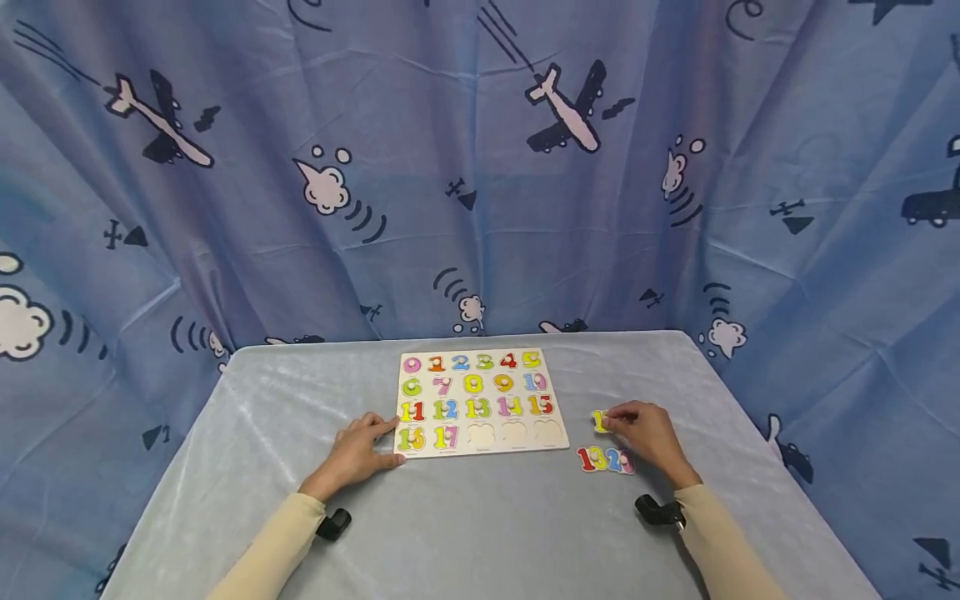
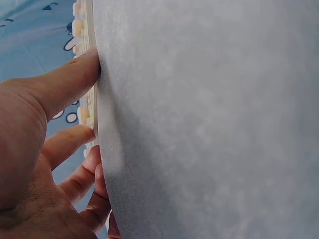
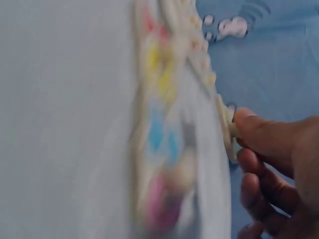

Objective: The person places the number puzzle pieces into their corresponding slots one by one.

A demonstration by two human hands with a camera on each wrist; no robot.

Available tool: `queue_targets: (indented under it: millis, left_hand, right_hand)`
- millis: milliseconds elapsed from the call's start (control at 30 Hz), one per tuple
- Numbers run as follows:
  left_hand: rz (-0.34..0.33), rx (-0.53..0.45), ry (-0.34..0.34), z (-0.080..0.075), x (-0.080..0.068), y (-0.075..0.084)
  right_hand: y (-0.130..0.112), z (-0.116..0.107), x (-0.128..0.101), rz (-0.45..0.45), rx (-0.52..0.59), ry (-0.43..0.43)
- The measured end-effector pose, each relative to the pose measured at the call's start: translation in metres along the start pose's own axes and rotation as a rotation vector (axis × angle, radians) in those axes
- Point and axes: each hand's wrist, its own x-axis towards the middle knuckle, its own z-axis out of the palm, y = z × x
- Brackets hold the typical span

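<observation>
Yellow was the number piece [image 1: 599, 421] pinched by its peg between the fingers [image 1: 617, 414] of the right hand [image 1: 648, 435], right of the puzzle board [image 1: 480, 402]; which way its long axis ran could not be told. Just nearer lay two loose pieces [image 1: 605, 460]. Relaxed left hand [image 1: 358, 450] fingers touched the board's near-left corner on the grey surface [image 1: 480, 533].

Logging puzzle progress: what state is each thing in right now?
Number puzzle board: flat on the table, three bottom-row slots empty.
Yellow number piece: pinched by its knob.
Loose number pieces: lying on the table, outside the board.
Left hand: resting at the board's left edge.
Right hand: pinching the yellow piece.
</observation>
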Motion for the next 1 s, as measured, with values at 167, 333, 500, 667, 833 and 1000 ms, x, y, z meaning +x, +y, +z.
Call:
queue_targets:
  millis: [167, 333, 500, 667, 833, 1000]
  left_hand:
    - [0.000, 0.001, -0.004, -0.001, -0.001, 0.000]
    - [0.001, -0.008, 0.000, -0.002, -0.001, 0.001]
    - [-0.004, -0.013, -0.005, -0.001, -0.001, 0.001]
    - [-0.009, -0.019, -0.002, 0.000, 0.000, 0.000]
    - [-0.015, -0.014, -0.002, 0.000, 0.000, 0.000]
    - [-0.015, -0.021, 0.001, 0.000, -0.001, 0.001]
  right_hand:
    - [-0.043, 0.017, 0.012, -0.039, 0.056, 0.007]
    - [-0.085, 0.051, 0.018, -0.124, 0.128, -0.018]
    - [-0.115, 0.086, 0.016, -0.216, 0.155, -0.039]
    - [-0.132, 0.111, 0.014, -0.249, 0.138, -0.099]
    - [-0.140, 0.122, 0.012, -0.234, 0.106, -0.125]
    - [-0.144, 0.123, 0.009, -0.250, 0.095, -0.135]
